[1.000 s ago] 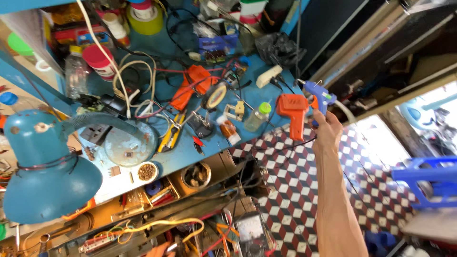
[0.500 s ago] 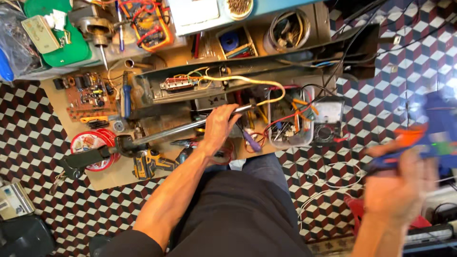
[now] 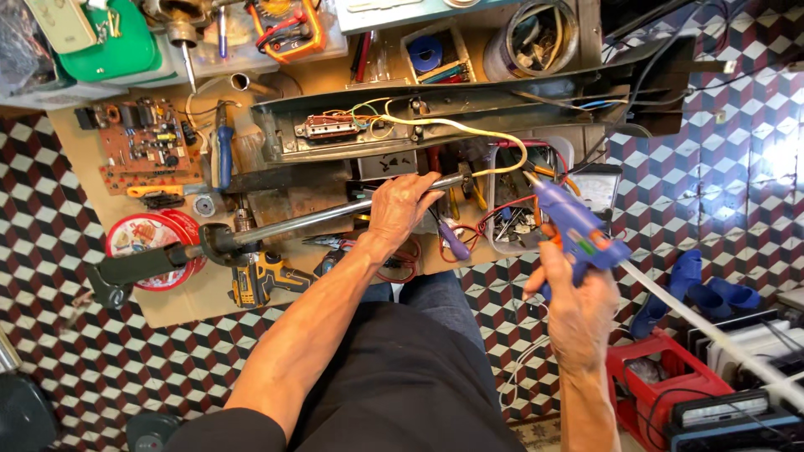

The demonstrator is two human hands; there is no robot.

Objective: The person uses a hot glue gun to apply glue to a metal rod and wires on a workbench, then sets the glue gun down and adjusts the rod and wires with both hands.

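Your right hand (image 3: 578, 293) is wrapped tight around the grip of a blue glue gun (image 3: 574, 226), its nozzle aimed up toward the clutter on the board, with a pale glue stick (image 3: 712, 331) trailing out behind it to the lower right. Your left hand (image 3: 400, 208) is closed over a long metal rod (image 3: 327, 216) that runs leftward across the board to a black fitting (image 3: 138, 266). Just above that rod lies a long dark open casing (image 3: 469, 105) with a small circuit strip and yellow, green and white wires (image 3: 452, 127) looping out of it. All this rests on a low brown wooden board (image 3: 180, 297) crowded with parts: a brown circuit board (image 3: 146, 146), blue-handled pliers (image 3: 222, 155), a red round tin (image 3: 146, 238), a yellow and black drill (image 3: 264, 276). Under the board is a floor of checkered cube-pattern tiles (image 3: 50, 276), and on it to your right sit blue sandals (image 3: 699, 285) and a red crate (image 3: 662, 372).
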